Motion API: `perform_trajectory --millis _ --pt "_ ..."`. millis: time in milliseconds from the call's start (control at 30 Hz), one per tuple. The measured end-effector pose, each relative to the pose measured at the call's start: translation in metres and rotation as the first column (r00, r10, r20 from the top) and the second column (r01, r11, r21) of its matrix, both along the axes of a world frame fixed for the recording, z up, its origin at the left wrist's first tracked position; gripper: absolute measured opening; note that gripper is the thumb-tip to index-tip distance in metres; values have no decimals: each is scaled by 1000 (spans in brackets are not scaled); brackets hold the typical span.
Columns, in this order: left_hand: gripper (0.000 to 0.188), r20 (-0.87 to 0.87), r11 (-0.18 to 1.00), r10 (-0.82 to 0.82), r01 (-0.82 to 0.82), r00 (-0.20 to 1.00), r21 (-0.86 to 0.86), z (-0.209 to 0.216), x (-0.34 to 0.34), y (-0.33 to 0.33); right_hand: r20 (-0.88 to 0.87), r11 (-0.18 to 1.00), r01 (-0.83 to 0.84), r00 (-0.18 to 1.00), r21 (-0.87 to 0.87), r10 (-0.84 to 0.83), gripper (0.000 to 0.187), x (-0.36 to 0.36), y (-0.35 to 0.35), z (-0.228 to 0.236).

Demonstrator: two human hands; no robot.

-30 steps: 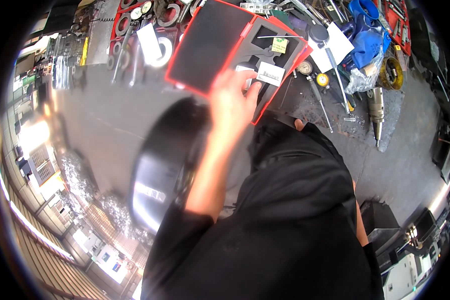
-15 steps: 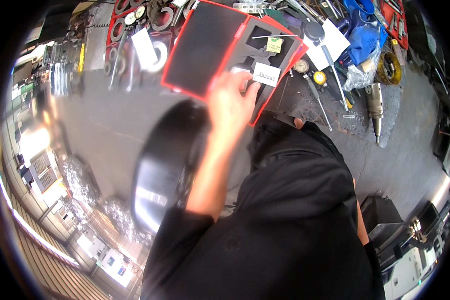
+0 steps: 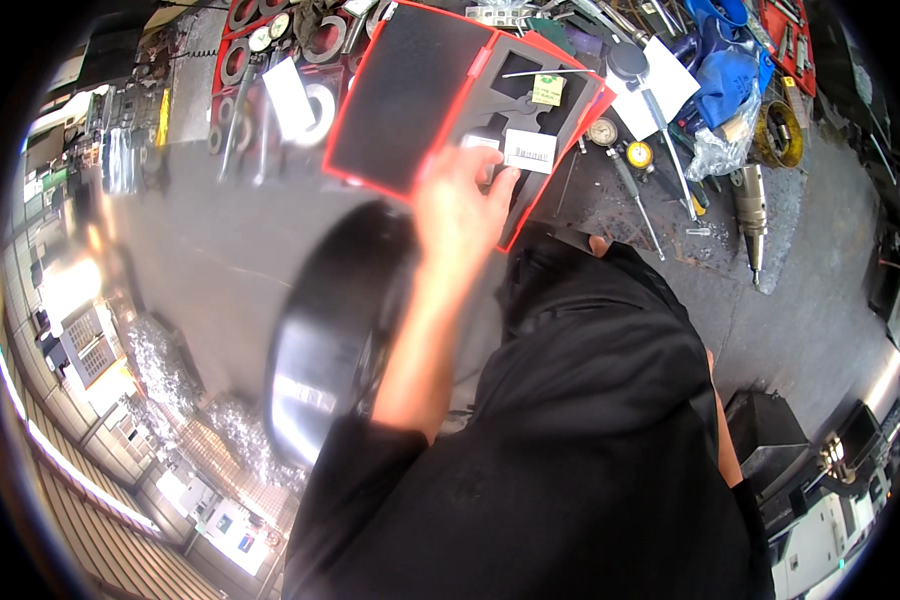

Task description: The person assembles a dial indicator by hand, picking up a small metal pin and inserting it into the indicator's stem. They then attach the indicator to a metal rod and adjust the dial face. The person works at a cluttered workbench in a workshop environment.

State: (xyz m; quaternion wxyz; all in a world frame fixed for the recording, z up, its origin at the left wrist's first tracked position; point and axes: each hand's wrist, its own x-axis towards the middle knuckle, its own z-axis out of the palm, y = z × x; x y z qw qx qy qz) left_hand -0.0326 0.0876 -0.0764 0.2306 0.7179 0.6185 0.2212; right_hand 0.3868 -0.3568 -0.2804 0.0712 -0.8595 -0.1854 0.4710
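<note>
My left hand (image 3: 460, 195) reaches over an open red-edged case (image 3: 407, 95) with a black lid and a grey cut-out insert. Thumb and forefinger are closed at the lower left corner of a small white printed card (image 3: 530, 151), which they appear to pinch. Just past the forefinger, a pale small piece (image 3: 482, 143) shows in the insert, partly covered by the hand. A yellow-green label (image 3: 547, 90) and a thin metal rod (image 3: 545, 73) lie over the case's far part. Of my right hand (image 3: 598, 245), only a bit of skin shows past my black clothing; its fingers are hidden.
Dial gauges (image 3: 639, 154), a bore gauge (image 3: 668, 150) and a tapered metal tool holder (image 3: 752, 225) lie to the right, near a blue cloth (image 3: 722, 88) and clear plastic bag. Metal rings (image 3: 317, 112) lie at the back left. A black rounded stool-like object (image 3: 320, 330) stands left of my arm.
The white card has tilted slightly and sits more level, a little lower. My left hand has barely moved; the case and the tools are where they were.
</note>
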Motion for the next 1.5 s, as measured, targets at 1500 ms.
perform_trajectory --millis 1500 --pt "16 3 1000 -8 8 1000 26 2 -1 -2 39 1000 -25 999 14 24 39 14 -20 -26"
